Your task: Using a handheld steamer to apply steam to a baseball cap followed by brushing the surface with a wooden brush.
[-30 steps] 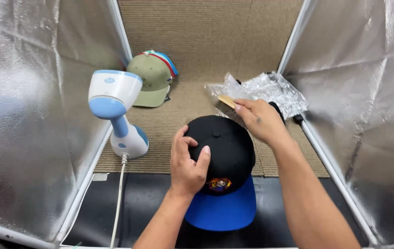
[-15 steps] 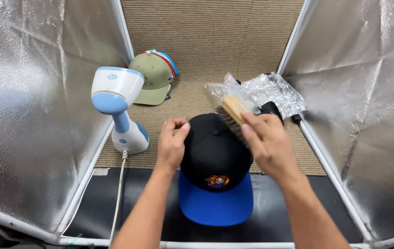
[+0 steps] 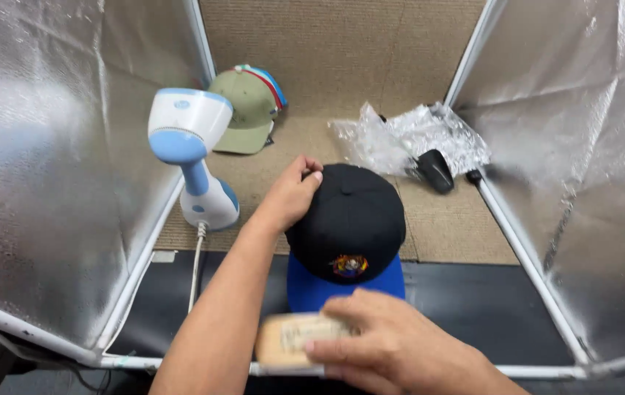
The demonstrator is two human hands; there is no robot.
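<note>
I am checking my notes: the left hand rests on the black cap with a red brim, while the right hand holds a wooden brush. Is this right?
Not quite. The head view shows the black cap has a blue brim, not red. The left hand does rest on its crown, and the right hand holds the wooden brush.

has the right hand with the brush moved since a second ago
Yes. The right hand has carried the wooden brush from the crumpled plastic wrap behind the black cap to just in front of its blue brim.
</note>
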